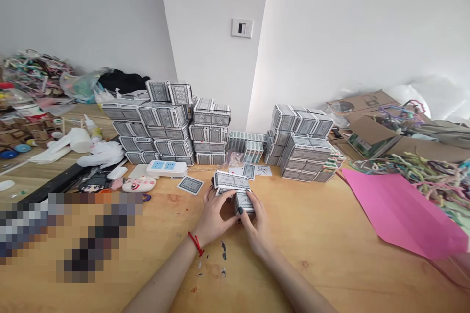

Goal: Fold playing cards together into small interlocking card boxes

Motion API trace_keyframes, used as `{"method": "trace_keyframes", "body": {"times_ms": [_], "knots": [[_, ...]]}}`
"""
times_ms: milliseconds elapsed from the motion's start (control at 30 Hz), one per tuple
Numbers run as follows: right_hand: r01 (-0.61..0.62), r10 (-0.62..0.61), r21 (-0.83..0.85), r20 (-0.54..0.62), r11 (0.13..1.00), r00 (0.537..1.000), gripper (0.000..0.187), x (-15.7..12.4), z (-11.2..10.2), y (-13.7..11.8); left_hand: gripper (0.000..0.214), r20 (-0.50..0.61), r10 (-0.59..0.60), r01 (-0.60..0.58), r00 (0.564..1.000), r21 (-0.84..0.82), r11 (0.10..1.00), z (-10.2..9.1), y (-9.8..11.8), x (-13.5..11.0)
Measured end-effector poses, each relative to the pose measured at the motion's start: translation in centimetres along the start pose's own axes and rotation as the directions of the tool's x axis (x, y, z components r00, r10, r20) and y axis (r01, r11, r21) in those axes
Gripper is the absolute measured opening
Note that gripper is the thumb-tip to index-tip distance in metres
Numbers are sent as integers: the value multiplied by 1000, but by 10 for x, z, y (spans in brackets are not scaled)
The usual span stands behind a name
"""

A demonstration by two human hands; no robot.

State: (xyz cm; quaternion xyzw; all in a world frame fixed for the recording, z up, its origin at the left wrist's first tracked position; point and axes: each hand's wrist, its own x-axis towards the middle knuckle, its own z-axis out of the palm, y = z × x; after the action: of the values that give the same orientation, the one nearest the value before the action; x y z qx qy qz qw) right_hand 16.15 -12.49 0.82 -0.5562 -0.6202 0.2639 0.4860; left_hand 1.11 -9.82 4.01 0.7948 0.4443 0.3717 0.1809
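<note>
Near the middle of the table, both hands are around a small block of playing cards [243, 200] with grey patterned backs. My left hand [215, 217] grips its left side, fingers curled and thumb at the near edge. On the other side, my right hand [259, 222] presses with fingers and thumb. A further card-covered piece [230, 180] lies just behind, touching the fingers of my left hand. How its inner parts join is hidden. One loose playing card [190, 185] lies face down to the left, and another card [248, 171] lies behind the block.
Card-block stacks stand at the back left [169, 133] and back right [306, 156], with card boxes [246, 141] between them. A white power strip [167, 168] sits left. Pink paper [400, 215] and pipe cleaners [418, 176] lie right. Part of the left side is pixelated.
</note>
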Motion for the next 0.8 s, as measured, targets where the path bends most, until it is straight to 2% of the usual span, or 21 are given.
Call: {"method": "trace_keyframes", "body": {"times_ms": [167,400,633,800], "knots": [[7,-7,-6,-1,1000,1000,47,0,0,0,47,-1,2,-2,1000,-1,1000,-2,1,0],[15,-15,10,-3,1000,1000,47,0,-1,0,44,23,36,-38,999,85,996,-1,-1,-1],[17,-16,60,-22,998,1000,38,3,-7,4,47,23,48,-51,999,119,992,-1,-2,-1],[-3,3,50,-16,999,1000,42,5,-6,-1,42,23,35,-37,999,125,992,0,-2,-1]]}}
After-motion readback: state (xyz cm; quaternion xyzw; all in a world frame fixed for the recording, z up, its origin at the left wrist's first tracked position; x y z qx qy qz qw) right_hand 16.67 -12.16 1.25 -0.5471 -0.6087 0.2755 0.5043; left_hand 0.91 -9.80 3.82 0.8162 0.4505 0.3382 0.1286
